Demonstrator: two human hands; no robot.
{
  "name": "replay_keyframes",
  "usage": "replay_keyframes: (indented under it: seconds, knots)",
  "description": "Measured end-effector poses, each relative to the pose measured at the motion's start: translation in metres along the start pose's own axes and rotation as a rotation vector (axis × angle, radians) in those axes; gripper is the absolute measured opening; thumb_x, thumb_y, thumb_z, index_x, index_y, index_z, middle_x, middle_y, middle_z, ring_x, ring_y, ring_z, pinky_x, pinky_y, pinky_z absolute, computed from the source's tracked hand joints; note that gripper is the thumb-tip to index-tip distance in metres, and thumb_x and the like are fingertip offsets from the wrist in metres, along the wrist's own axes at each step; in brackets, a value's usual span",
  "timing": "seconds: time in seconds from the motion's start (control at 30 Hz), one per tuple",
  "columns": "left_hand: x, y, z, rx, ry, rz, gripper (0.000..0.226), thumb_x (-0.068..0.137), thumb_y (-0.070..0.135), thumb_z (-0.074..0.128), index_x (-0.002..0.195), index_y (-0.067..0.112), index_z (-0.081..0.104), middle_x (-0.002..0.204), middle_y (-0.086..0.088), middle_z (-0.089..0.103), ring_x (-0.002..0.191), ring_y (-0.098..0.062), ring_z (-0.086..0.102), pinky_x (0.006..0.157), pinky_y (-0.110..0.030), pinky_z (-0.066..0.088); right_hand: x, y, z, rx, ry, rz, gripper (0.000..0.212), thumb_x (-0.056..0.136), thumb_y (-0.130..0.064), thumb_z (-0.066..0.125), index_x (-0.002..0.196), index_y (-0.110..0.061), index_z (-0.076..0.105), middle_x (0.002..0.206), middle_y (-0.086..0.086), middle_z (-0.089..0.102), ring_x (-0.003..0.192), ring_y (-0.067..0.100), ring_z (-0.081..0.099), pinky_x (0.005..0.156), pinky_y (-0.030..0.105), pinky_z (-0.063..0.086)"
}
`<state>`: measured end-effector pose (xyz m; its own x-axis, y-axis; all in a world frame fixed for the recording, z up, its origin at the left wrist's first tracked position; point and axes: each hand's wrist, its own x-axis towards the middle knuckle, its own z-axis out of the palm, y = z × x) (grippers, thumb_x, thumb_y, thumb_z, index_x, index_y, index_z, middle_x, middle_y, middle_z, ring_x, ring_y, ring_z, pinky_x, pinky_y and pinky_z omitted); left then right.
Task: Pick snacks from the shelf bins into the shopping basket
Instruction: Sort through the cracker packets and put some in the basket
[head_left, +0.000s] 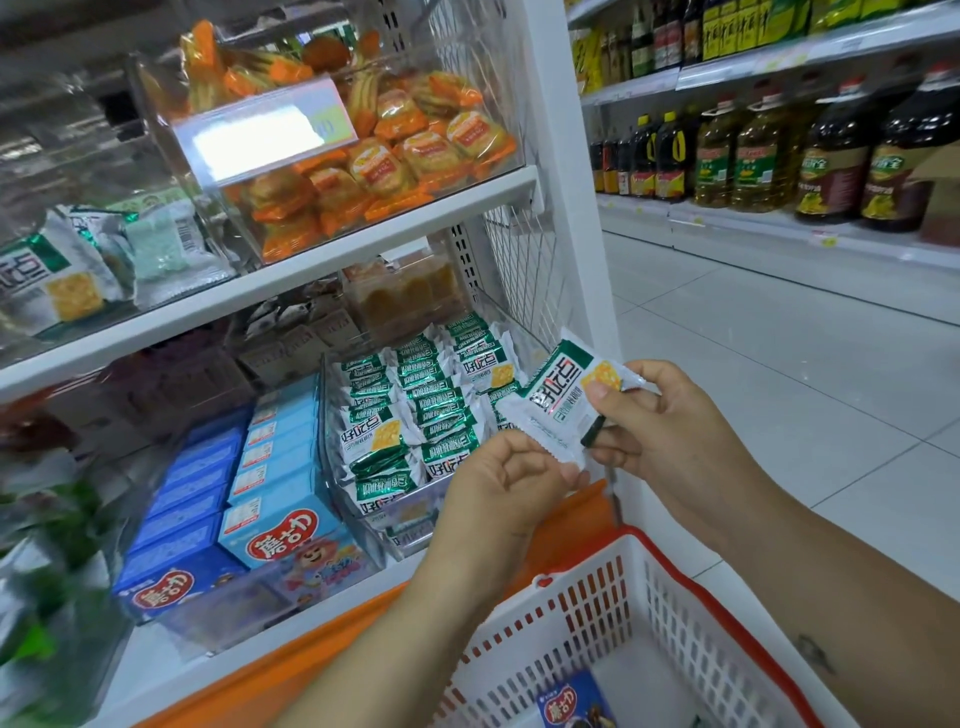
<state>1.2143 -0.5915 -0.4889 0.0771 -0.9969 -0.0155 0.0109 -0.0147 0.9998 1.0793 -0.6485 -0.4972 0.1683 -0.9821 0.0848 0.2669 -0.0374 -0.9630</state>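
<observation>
Hands, two: left hand (498, 483), right hand (670, 431). Basket (571, 608), one. Packet (556, 400) held by both hands, one; loose packets (415, 410) of that kind in a bin, too many to count. Box (574, 701) in basket, one; shelf boxes (234, 499), two rows. Orange packs (395, 161), one binful, uncounted. Price tag (265, 130), one.

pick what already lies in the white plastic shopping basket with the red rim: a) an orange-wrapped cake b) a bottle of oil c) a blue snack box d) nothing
C: a blue snack box lies on the floor of the white plastic shopping basket, below the green and white cracker packet that the left hand and right hand pinch.
</observation>
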Motion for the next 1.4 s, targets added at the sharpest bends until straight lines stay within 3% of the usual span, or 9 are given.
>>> replay_keyframes:
  seconds: [0.17, 0.3, 0.4, 0.47, 0.6, 0.83, 1.03, 1.27, 1.4]
  knots:
    - [0.002, 0.000, -0.007, 0.123, 0.014, 0.035, 0.013, 0.086, -0.005, 0.061, 0.089, 0.008, 0.057, 0.071, 0.001, 0.068, 0.078, -0.016, 0.070, 0.080, -0.030, 0.057, 0.000, 0.000, 0.001, 0.035, 0.009, 0.026, 0.024, 0.089, -0.023, 0.062, 0.109, -0.016, 0.050, 0.100, 0.006, 0.073, 0.081, 0.015, 0.073, 0.064, 0.026, 0.056]
    - [0.002, 0.004, -0.016, -0.056, 0.026, -0.235, 0.022, 0.093, 0.030, 0.054, 0.105, 0.014, 0.063, 0.085, -0.002, 0.075, 0.082, -0.016, 0.072, 0.079, -0.040, 0.056, -0.007, -0.005, -0.001, -0.270, 0.032, -0.248, 0.021, 0.084, -0.019, 0.069, 0.088, -0.026, 0.049, 0.097, -0.006, 0.069, 0.080, 0.004, 0.070, 0.057, 0.019, 0.054]
    - [0.004, 0.014, -0.027, -0.308, -0.083, -0.361, 0.059, 0.081, 0.057, 0.044, 0.110, 0.010, 0.065, 0.096, -0.011, 0.074, 0.082, -0.019, 0.073, 0.080, -0.043, 0.054, -0.014, -0.006, 0.005, -0.599, -0.157, -0.459, 0.033, 0.082, -0.013, 0.071, 0.082, -0.037, 0.048, 0.104, -0.020, 0.063, 0.097, -0.002, 0.062, 0.075, 0.016, 0.054]
    - [0.003, 0.016, -0.032, -0.320, -0.100, -0.298, 0.052, 0.078, 0.046, 0.052, 0.113, 0.009, 0.063, 0.097, -0.015, 0.073, 0.082, -0.022, 0.072, 0.078, -0.044, 0.057, -0.018, 0.000, 0.009, -0.740, -0.302, -0.514, 0.030, 0.080, -0.017, 0.071, 0.081, -0.039, 0.051, 0.111, -0.028, 0.058, 0.111, -0.007, 0.053, 0.090, 0.009, 0.044]
    - [-0.002, 0.009, -0.037, -0.245, -0.055, -0.214, 0.041, 0.078, 0.014, 0.059, 0.120, 0.014, 0.057, 0.104, -0.015, 0.072, 0.090, -0.028, 0.071, 0.075, -0.037, 0.060, -0.019, -0.003, 0.011, -0.552, -0.220, -0.417, 0.020, 0.080, -0.027, 0.071, 0.091, -0.039, 0.059, 0.110, -0.028, 0.060, 0.106, -0.016, 0.052, 0.082, 0.002, 0.041]
    - [-0.011, 0.001, -0.031, -0.112, -0.185, -0.070, 0.037, 0.087, -0.001, 0.053, 0.121, 0.013, 0.055, 0.110, -0.013, 0.070, 0.091, -0.024, 0.070, 0.073, -0.030, 0.058, -0.005, 0.007, 0.002, -0.254, -0.173, 0.044, 0.011, 0.083, -0.030, 0.068, 0.089, -0.021, 0.073, 0.090, -0.001, 0.075, 0.088, 0.017, 0.070, 0.088, 0.041, 0.055]
    - [-0.006, -0.002, -0.028, -0.190, -0.046, -0.136, 0.055, 0.069, 0.010, 0.065, 0.123, 0.016, 0.055, 0.105, -0.010, 0.073, 0.089, -0.024, 0.071, 0.080, -0.036, 0.058, -0.002, 0.006, 0.000, -0.028, -0.032, 0.122, 0.009, 0.086, -0.015, 0.066, 0.091, -0.009, 0.070, 0.085, 0.005, 0.075, 0.080, 0.018, 0.072, 0.070, 0.027, 0.054]
    - [-0.013, -0.010, -0.016, -0.196, 0.073, -0.185, 0.006, 0.077, 0.006, 0.065, 0.082, 0.006, 0.061, 0.072, -0.008, 0.070, 0.073, -0.018, 0.071, 0.070, -0.028, 0.058, -0.005, 0.003, 0.000, 0.053, 0.104, 0.145, 0.008, 0.086, -0.017, 0.067, 0.090, -0.010, 0.064, 0.087, 0.004, 0.074, 0.077, 0.014, 0.072, 0.071, 0.026, 0.056]
    - [-0.009, -0.006, -0.017, -0.142, 0.120, -0.170, 0.011, 0.085, 0.001, 0.061, 0.078, 0.008, 0.064, 0.072, -0.008, 0.071, 0.072, -0.016, 0.070, 0.077, -0.031, 0.056, -0.004, 0.002, -0.001, 0.067, 0.126, 0.158, 0.006, 0.086, -0.016, 0.067, 0.086, -0.012, 0.062, 0.088, 0.008, 0.074, 0.075, 0.016, 0.073, 0.070, 0.027, 0.054]
